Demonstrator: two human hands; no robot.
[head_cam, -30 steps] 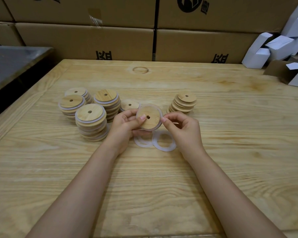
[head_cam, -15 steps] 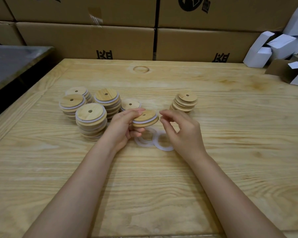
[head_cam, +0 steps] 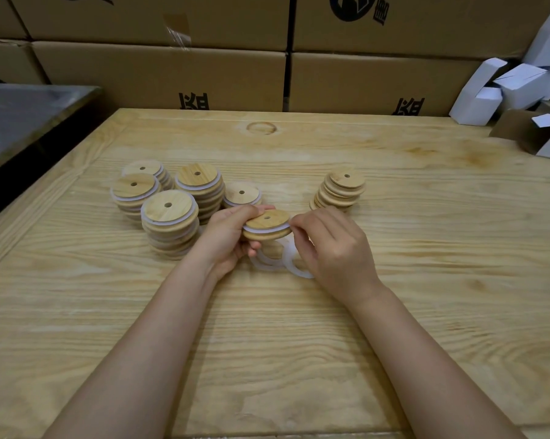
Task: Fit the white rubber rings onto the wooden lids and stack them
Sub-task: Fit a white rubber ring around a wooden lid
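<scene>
Partly, hands (head_cam: 226,240) (head_cam: 338,248) gripping lid (head_cam: 267,221) hide loose rings (head_cam: 288,260).

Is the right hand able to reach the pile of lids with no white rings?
Probably yes. The ringless pile stands just beyond the right hand, nothing between, but that hand pinches the held lid and must let go first.

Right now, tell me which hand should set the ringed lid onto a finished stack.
Left. The left hand already has its grip round the lid, and the ringed stacks stand just to its left. The right hand only pinches the lid's rim and sits nearer the stack of bare lids.
</scene>
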